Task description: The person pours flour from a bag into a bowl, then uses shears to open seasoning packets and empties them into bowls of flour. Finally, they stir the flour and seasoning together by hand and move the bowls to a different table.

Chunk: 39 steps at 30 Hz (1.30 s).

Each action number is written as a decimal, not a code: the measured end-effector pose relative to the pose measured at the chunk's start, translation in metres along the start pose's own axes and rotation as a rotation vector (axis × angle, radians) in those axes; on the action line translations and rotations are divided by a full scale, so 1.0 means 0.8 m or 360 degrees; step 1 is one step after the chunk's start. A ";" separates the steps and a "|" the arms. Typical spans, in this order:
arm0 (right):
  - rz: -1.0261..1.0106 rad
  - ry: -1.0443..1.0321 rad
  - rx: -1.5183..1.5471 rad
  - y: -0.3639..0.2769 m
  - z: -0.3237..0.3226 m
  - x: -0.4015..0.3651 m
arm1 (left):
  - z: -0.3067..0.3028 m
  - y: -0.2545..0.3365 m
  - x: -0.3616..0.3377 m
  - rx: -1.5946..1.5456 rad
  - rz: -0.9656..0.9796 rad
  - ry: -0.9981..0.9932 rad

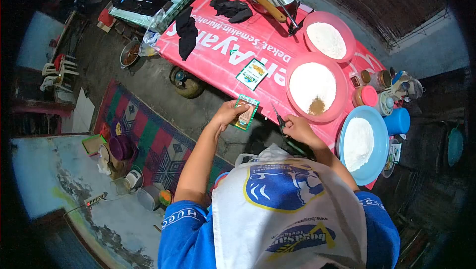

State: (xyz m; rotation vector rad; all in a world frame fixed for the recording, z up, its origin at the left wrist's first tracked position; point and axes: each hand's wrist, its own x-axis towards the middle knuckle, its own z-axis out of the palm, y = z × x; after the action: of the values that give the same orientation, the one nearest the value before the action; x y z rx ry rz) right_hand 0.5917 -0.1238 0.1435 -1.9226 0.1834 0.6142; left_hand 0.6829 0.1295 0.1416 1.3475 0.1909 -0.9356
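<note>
- L. hand (227, 114): fingers were closed, pinching a green-edged sachet (246, 112) by its side.
- Sachet pos.: held over the near edge of the red table (223, 55), just beside the scissors (280, 120).
- R. hand (299, 128): was curled tight around the scissors' handles, blades pointing toward the sachet.
- Adj. items: pink bowl (288, 90) w/ white flour and brown powder, near the r. hand; second sachet (252, 74) lay flat on the table.

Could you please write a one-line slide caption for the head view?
Left hand holds a green sachet, right hand scissors, at a red table with a pink bowl of white powder.
</note>
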 end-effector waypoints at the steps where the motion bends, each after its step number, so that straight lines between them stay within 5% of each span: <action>1: -0.0001 0.0001 -0.0002 0.003 0.000 0.001 | -0.004 0.003 0.001 -0.0001 0.0002 0.0000; 3: -0.0001 -0.0223 0.0651 0.003 -0.002 -0.001 | -0.008 0.011 0.003 0.0033 -0.0038 -0.0054; 6: -0.0280 -0.0128 -0.0007 -0.018 -0.010 0.003 | -0.022 0.014 0.017 0.0182 -0.0084 -0.0132; 12: -0.0207 -0.0237 -0.0190 -0.050 -0.013 0.012 | -0.017 0.024 0.024 0.0313 -0.0124 -0.0243; 39: -0.0208 -0.0256 0.0071 -0.047 0.007 0.052 | -0.025 0.038 0.045 0.0425 -0.0174 -0.0253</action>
State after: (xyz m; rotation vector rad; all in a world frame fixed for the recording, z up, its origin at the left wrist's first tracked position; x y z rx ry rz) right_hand 0.6406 -0.0965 0.1519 -1.8171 -0.0298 0.6678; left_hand 0.7337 0.1283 0.1365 1.5100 0.0176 -1.1868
